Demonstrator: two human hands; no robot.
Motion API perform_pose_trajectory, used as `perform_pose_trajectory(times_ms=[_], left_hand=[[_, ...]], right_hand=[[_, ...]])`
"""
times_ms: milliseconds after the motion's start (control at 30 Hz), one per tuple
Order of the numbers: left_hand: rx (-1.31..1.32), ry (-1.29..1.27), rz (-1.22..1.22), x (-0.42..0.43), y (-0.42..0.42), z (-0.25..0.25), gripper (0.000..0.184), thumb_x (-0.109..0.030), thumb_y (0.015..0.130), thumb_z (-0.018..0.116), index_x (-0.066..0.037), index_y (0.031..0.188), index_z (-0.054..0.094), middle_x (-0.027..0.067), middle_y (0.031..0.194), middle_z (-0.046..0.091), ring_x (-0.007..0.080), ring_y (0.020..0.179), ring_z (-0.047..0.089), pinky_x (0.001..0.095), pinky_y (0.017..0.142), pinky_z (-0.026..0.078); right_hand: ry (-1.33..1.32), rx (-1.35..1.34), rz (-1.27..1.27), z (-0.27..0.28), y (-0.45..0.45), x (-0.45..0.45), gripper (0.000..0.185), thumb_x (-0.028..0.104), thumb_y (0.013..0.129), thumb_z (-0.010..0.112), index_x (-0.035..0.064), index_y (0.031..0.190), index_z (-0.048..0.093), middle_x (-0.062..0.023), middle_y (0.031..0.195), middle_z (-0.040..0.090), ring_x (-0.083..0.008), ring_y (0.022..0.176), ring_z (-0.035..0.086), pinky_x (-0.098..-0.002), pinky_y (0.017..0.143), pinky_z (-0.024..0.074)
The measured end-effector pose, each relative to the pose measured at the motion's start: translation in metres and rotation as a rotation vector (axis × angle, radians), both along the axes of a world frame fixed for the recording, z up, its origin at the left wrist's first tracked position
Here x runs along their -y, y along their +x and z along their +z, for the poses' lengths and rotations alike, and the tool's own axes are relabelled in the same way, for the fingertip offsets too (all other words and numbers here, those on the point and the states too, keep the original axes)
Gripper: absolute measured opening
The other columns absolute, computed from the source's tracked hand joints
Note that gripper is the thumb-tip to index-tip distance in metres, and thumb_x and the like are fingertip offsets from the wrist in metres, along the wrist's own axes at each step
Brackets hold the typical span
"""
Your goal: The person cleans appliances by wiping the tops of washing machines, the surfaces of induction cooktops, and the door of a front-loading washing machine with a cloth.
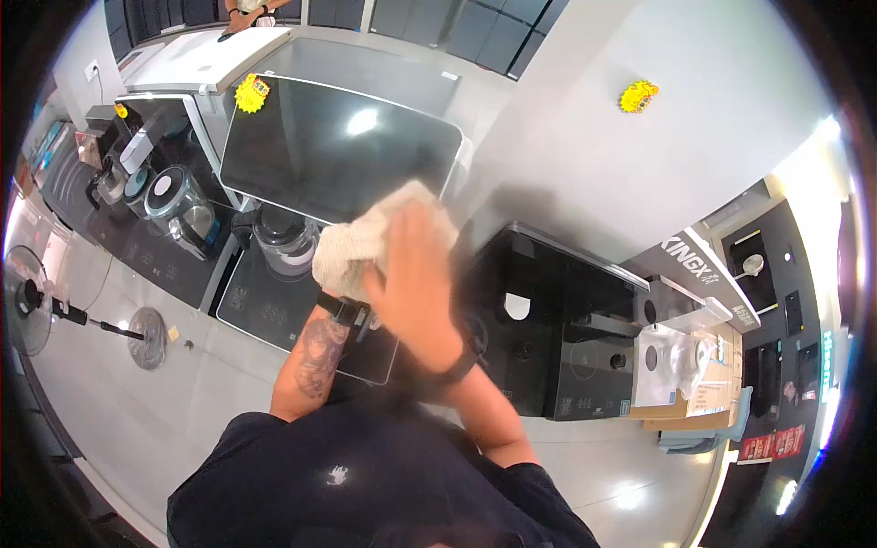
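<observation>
A cream cloth (pixel 349 253) is bunched up in front of me, between my hands and the dark glass panel (pixel 311 137). My left hand is covered by the cloth and seems to hold it. Only the tattooed forearm and the watch show below it. Slightly blurred, my right hand (pixel 416 283) lies against the cloth with its fingers stretched out and its thumb apart. A glass kettle (pixel 283 239) stands just left of the cloth on a black cooktop (pixel 265 297).
More kettles (pixel 178 205) stand on black glass at left. To the right are black cooktops (pixel 512 315), a pale column (pixel 639 164) and cardboard boxes (pixel 722 365). A fan (pixel 32 301) stands on the floor. Another person's hands (pixel 242 20) are at a far white surface.
</observation>
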State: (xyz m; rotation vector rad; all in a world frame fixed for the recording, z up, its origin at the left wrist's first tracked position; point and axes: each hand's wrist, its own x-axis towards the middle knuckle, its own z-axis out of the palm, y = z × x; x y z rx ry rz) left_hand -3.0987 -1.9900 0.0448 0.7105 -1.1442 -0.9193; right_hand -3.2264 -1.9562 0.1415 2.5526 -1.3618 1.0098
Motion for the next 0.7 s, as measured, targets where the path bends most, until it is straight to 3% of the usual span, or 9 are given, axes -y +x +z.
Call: perform_pose_trajectory(times_ms=[67, 133, 200, 233, 300, 367, 400, 467, 700], left_hand=[[-0.209, -0.031, -0.073, 0.010, -0.006, 0.014, 0.043, -0.030, 0.104, 0.047, -0.008, 0.140, 0.049, 0.0118, 0.141, 0.054, 0.0250, 0.124, 0.055, 0.0376, 0.106, 0.044], [-0.605, 0.016, -0.335, 0.020, -0.013, 0.028, 0.042, -0.030, 0.104, 0.048, -0.008, 0.139, 0.051, 0.0122, 0.139, 0.056, 0.0253, 0.122, 0.057, 0.0376, 0.105, 0.046], [-0.962, 0.127, -0.659, 0.024, -0.016, 0.034, 0.047, -0.036, 0.106, 0.042, -0.010, 0.145, 0.043, 0.0100, 0.147, 0.047, 0.0250, 0.130, 0.049, 0.0394, 0.110, 0.039], [-0.976, 0.060, -0.843, 0.027, -0.012, 0.032, 0.051, -0.037, 0.107, 0.038, -0.010, 0.150, 0.034, 0.0092, 0.154, 0.038, 0.0244, 0.138, 0.040, 0.0401, 0.116, 0.031], [-0.978, 0.132, -0.820, 0.028, -0.008, 0.035, 0.055, -0.038, 0.108, 0.034, -0.010, 0.155, 0.027, 0.0089, 0.161, 0.030, 0.0237, 0.146, 0.032, 0.0404, 0.122, 0.024], [-0.954, 0.406, -0.399, 0.013, -0.017, 0.056, 0.054, -0.036, 0.108, 0.035, -0.009, 0.155, 0.028, 0.0097, 0.160, 0.032, 0.0236, 0.145, 0.033, 0.0398, 0.122, 0.025], [-0.418, 0.084, -0.146, 0.017, -0.007, 0.054, 0.051, -0.034, 0.106, 0.041, -0.009, 0.150, 0.035, 0.0094, 0.154, 0.040, 0.0251, 0.138, 0.040, 0.0405, 0.117, 0.031], [-0.020, -0.036, 0.069, 0.013, -0.004, 0.033, 0.052, -0.034, 0.105, 0.042, -0.009, 0.150, 0.036, 0.0095, 0.153, 0.040, 0.0252, 0.138, 0.040, 0.0403, 0.117, 0.031], [0.131, 0.032, -0.006, -0.007, 0.009, 0.000, 0.054, -0.032, 0.103, 0.048, -0.008, 0.150, 0.037, 0.0100, 0.152, 0.042, 0.0258, 0.139, 0.041, 0.0394, 0.118, 0.030]], right_hand=[[-0.044, 0.004, 0.004, 0.017, -0.003, 0.022, 0.078, 0.033, 0.082, 0.065, -0.0093, 0.142, 0.041, -0.0282, 0.151, 0.037, -0.0424, 0.143, 0.033, -0.0548, 0.114, 0.0293], [-0.121, 0.016, 0.002, 0.032, -0.005, 0.050, 0.078, 0.033, 0.082, 0.066, -0.0093, 0.142, 0.041, -0.0283, 0.151, 0.038, -0.0421, 0.143, 0.033, -0.0543, 0.114, 0.0287], [-0.222, 0.044, 0.000, 0.042, -0.004, 0.071, 0.078, 0.032, 0.081, 0.066, -0.0093, 0.142, 0.041, -0.0282, 0.150, 0.038, -0.0419, 0.143, 0.032, -0.0540, 0.115, 0.0281], [-0.211, 0.042, -0.008, 0.045, -0.004, 0.072, 0.078, 0.032, 0.081, 0.066, -0.0096, 0.142, 0.041, -0.0281, 0.150, 0.038, -0.0420, 0.143, 0.033, -0.0541, 0.114, 0.0286], [-0.193, 0.035, -0.017, 0.053, -0.002, 0.075, 0.078, 0.032, 0.080, 0.067, -0.0100, 0.141, 0.042, -0.0279, 0.151, 0.038, -0.0422, 0.142, 0.034, -0.0542, 0.114, 0.0294], [-0.201, 0.089, -0.032, 0.039, 0.002, 0.065, 0.077, 0.031, 0.080, 0.067, -0.0106, 0.140, 0.042, -0.0280, 0.151, 0.037, -0.0427, 0.142, 0.034, -0.0543, 0.113, 0.0306], [-0.207, 0.113, -0.040, 0.031, 0.004, 0.057, 0.077, 0.031, 0.080, 0.067, -0.0108, 0.140, 0.043, -0.0280, 0.151, 0.037, -0.0429, 0.141, 0.035, -0.0543, 0.113, 0.0312], [-0.127, 0.098, -0.066, 0.022, 0.009, 0.034, 0.077, 0.031, 0.080, 0.067, -0.0110, 0.140, 0.043, -0.0282, 0.150, 0.037, -0.0434, 0.141, 0.035, -0.0544, 0.112, 0.0323], [0.076, 0.051, -0.089, -0.008, 0.013, -0.019, 0.074, 0.034, 0.085, 0.064, -0.0109, 0.140, 0.043, -0.0290, 0.151, 0.037, -0.0441, 0.143, 0.033, -0.0553, 0.113, 0.0302]])
